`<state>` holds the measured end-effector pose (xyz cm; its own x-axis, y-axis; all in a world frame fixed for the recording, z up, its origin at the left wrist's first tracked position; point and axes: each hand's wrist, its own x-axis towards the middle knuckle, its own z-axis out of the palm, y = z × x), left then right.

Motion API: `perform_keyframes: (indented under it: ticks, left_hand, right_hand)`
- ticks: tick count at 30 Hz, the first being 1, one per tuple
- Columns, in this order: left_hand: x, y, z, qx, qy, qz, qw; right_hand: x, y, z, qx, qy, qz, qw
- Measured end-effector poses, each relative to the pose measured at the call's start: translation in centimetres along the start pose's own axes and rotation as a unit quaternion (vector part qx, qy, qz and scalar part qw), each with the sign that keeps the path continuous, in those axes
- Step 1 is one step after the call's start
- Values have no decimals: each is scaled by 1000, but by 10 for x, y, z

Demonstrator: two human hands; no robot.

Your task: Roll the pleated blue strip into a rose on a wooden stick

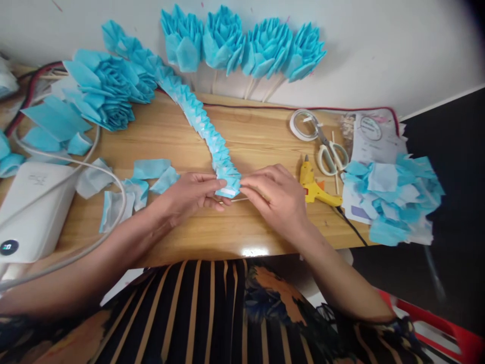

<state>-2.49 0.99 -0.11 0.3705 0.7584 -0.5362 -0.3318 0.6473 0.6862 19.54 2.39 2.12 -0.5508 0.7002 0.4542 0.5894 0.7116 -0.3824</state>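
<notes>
A long, light-blue strip of pleated, soft sheet material is the piece being worked. Its near end is between the two hands, close to the front edge of the light-brown wooden table, and it runs away leftward to the back edge, its far end up against the wall. The left hand grasps the near end, thumb pressed on top and fingers beneath. The right hand has thumb and fingertips pinched together on the right side of that same end. Under it shows a bit of a thin pale stick; it is mostly hidden, so whether it is joined to the strip or merely lies below is unclear.

As for progress, the pleats cover nearly all of the strip's visible length, so this folding looks well advanced, though the strip lies stretched out, not rolled. Four light-blue, many-petalled flowers on pale stems lean along the back edge and appear complete, as does a cluster of similar blue blooms toward the back left corner. Unworked stock seems left over: flat blue pieces left of the hands, and a loose blue-and-white heap at the right edge, past the yellow glue gun.
</notes>
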Motion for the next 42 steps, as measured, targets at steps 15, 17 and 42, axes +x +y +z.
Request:
perform_keyframes:
  ticks: [15, 17, 42]
  left_hand:
    - [2, -2, -6, -1, -23, 3, 1000]
    - [1, -2, -5, 3, -24, 6, 1000]
    - [0, 1, -3, 113, -38, 35, 992]
  right_hand:
    - [6, 8, 2, 174, -38, 80, 981]
    - [6, 9, 3, 156, -43, 71, 984]
    - [2, 5, 9, -58, -47, -71, 995]
